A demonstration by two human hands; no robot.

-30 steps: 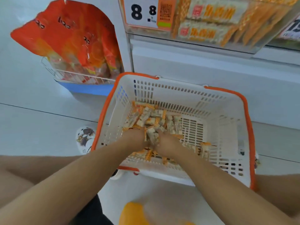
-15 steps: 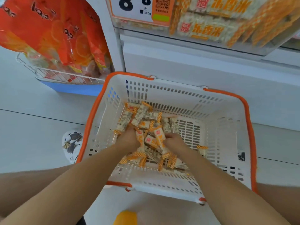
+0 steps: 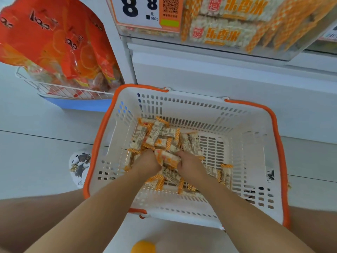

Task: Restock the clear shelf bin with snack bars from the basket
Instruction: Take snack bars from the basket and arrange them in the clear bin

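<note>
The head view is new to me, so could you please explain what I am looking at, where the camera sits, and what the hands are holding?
No machine is involved: a person works with two bare hands. The single camera is worn on the person's head and looks forward and down, so both forearms reach in from the bottom edge.

The white basket with an orange rim stands on a pale floor, in front of a white shelf unit. Loose snack bars in orange-checked wrappers lie piled in it. The left hand and right hand press in from either side, gripping a bunch of bars between them.

Above, the clear shelf bin already holds similar bars, with a price tag on its front. To the left, orange snack bags sit in a wire rack.
</note>
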